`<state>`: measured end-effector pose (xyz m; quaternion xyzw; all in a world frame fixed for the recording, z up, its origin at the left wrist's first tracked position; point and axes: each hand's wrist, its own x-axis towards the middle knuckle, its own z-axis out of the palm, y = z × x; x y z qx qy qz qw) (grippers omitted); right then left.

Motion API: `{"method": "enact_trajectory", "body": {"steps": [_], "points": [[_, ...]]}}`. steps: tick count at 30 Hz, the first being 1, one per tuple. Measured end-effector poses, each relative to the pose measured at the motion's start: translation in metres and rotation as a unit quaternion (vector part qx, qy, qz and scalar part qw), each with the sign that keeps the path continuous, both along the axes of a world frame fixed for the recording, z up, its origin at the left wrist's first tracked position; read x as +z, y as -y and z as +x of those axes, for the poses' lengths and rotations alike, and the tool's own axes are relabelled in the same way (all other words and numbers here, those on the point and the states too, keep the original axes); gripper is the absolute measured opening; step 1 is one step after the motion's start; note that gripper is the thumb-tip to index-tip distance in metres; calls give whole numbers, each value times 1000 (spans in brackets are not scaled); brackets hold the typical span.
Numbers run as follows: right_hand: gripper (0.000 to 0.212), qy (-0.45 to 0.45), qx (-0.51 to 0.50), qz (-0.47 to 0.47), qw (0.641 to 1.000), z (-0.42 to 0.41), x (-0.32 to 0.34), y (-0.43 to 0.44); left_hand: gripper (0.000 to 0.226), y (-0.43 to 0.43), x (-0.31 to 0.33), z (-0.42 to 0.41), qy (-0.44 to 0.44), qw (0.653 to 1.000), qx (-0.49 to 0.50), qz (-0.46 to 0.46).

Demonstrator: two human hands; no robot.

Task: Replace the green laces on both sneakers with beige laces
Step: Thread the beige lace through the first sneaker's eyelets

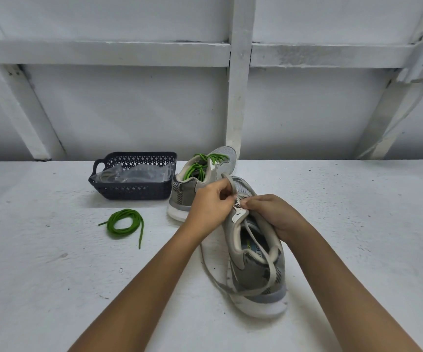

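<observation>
The left grip (209,201) and right grip (274,214) both pinch the flat beige lace (231,182) on the soft grey sneaker (253,275) — it lies on the bumpy white table (53,275). Behind it, the other sneaker (180,193) has ropey green laces (215,157) — a coiled green lace (125,223) lies by the holey basket (131,193).

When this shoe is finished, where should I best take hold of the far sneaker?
Pinch the far sneaker by its heel collar, coming from the near side and above. Its heel points toward you, its mouth opens upward, and the basket stands close on its left.
</observation>
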<state>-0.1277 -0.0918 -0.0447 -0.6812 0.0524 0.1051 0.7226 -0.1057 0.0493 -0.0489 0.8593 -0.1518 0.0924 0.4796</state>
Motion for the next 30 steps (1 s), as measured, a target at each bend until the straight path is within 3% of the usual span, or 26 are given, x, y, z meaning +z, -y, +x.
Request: {"method": "enact_trajectory", "body": {"steps": [4,7,15,20,24,27,30], "points": [[19,1,7,3,1000,0,0,0,4,-5,-3,5,-37,999,-22,-34],[18,6,7,0,1000,0,0,0,17,-8,-4,6,-53,996,-38,-59],[17,7,-2,-26,1000,0,0,-1,7,-5,-2,4,57,994,-69,55],[25,4,-21,-49,999,-2,1,-4,8,-3,-1,1,25,998,-38,37],[35,3,-23,-100,995,0,2,-5,22,-6,-5,-2,-25,998,1,54],[25,5,-12,-148,989,2,1,-5,34,-7,-4,-16,-61,998,-19,20],[20,23,-17,-161,986,1,-1,-5,41,-4,-5,-27,-82,993,-56,58]]}}
